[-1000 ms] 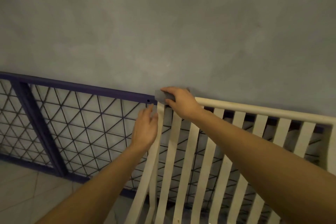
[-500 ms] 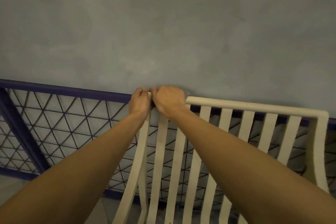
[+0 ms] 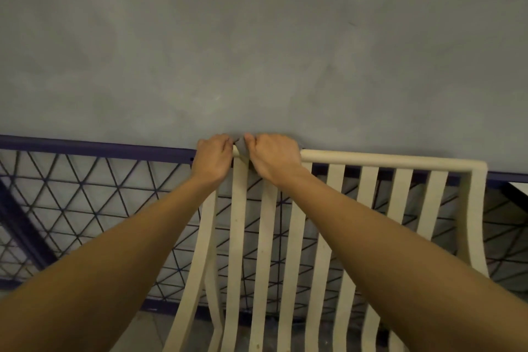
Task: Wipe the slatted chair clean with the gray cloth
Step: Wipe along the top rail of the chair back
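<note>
At top-left corner of the backrest, gray cloth (image 3: 241,144) shows only as a small dark sliver between the two hands, lying over the top rail (image 3: 385,159); the rest is hidden under the right hand (image 3: 275,158). Judged soft, light, limp: bunches easily, so best held wadded in the palm w/ fingers wrapped over the rail, which is approx how the right hand grips it now, fingers curled, thumb up at the near edge. Cloth's own long axis: can't tell, too little visible.

Left hand (image 3: 213,158) is curled round the rail's left end, touching or nearly touching the cloth; whether it also pinches a cloth edge can't be told. Looks like a steadying hold.

Slatted chair (image 3: 294,237) is cream, prob. rigid and light, so could shift under a hard push. Top rail runs left-right; slats (image 3: 337,251) run rail-down toward the camera, curving at the bottom. Backrest faces the person, its back to the fence.

Just behind: purple fence (image 3: 85,148) w/ triangular mesh. Above it, gray wall (image 3: 257,37). Tiled floor (image 3: 148,331) below.
</note>
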Available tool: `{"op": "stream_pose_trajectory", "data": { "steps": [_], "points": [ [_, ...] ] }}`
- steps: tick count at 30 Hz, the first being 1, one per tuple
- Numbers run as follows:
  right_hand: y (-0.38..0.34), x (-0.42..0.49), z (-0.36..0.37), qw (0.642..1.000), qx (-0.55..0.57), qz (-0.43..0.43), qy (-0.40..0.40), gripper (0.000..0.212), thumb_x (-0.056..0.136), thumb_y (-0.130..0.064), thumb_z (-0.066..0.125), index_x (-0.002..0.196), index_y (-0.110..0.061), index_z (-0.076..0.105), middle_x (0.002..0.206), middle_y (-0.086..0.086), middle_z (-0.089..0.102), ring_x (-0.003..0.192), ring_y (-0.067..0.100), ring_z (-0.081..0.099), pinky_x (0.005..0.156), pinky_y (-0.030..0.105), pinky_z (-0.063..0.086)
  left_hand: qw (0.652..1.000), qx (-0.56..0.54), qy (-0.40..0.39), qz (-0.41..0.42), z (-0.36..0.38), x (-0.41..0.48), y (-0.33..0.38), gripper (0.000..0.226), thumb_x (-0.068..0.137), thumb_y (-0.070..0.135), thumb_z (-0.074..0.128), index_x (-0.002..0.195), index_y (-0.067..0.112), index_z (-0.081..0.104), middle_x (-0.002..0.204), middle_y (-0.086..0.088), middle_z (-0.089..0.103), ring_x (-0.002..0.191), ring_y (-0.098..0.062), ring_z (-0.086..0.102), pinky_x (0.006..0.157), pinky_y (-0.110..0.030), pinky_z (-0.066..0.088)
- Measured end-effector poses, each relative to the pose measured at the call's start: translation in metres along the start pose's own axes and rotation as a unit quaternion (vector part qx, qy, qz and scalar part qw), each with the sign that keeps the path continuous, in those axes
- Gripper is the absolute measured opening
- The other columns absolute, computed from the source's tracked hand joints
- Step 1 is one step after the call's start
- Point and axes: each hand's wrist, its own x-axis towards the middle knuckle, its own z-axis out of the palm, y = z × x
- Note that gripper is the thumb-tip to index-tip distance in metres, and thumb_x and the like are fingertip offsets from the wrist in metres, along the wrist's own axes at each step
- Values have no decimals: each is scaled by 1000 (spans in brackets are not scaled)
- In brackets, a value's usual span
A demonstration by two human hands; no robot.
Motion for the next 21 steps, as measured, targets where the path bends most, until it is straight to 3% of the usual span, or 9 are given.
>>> {"op": "stream_pose_trajectory", "data": {
  "steps": [3,7,9,14,16,18,21],
  "points": [
    [1,5,-6,999,-18,-8,-31,23,101,-22,36,110,-14,56,97,9,65,86,33,63,59,39,38,998,65,15,15,4,-4,3,29,103,13,30,85,11,53,94,-16,59,94,-35,53,85,-38,28],
    [3,-18,9,996,37,-7,78,32,105,-31,36,100,-14,62,90,6,66,82,28,62,70,38,42,996,87,-5,15,0,-4,6,31,103,13,29,99,4,58,101,-17,60,102,-35,52,90,-40,29],
    [12,-29,21,992,51,-20,112,33,104,-36,34,105,-15,60,97,5,62,89,25,56,79,38,39,998,66,-10,3,-2,-5,7,30,102,11,29,99,4,57,103,-17,59,104,-34,51,89,-40,30],
    [17,-32,15,994,82,10,71,38,104,-40,29,113,-16,57,107,5,60,99,24,53,88,37,35,998,-33,-29,-51,-5,-5,11,30,102,9,28,90,5,55,105,-21,58,104,-35,49,94,-39,28],
    [8,-21,7,996,52,51,58,40,104,-41,28,108,-15,59,101,7,65,92,28,59,75,39,37,992,-70,-44,-93,-4,-1,6,38,103,16,24,102,5,60,116,-18,56,111,-34,46,99,-38,30],
    [4,-8,4,999,-24,31,6,31,102,-34,32,104,-17,58,91,5,62,83,29,60,54,34,28,985,-111,-41,-128,-3,0,6,46,104,28,22,112,11,64,123,-14,56,116,-33,44,104,-41,32],
    [-2,8,-5,997,-32,43,-59,28,100,-27,33,105,-19,60,93,5,60,84,27,58,50,31,27,979,-135,-13,-151,-2,-1,13,55,104,42,20,107,13,67,123,-15,56,121,-32,42,106,-43,32]
  ]
}}
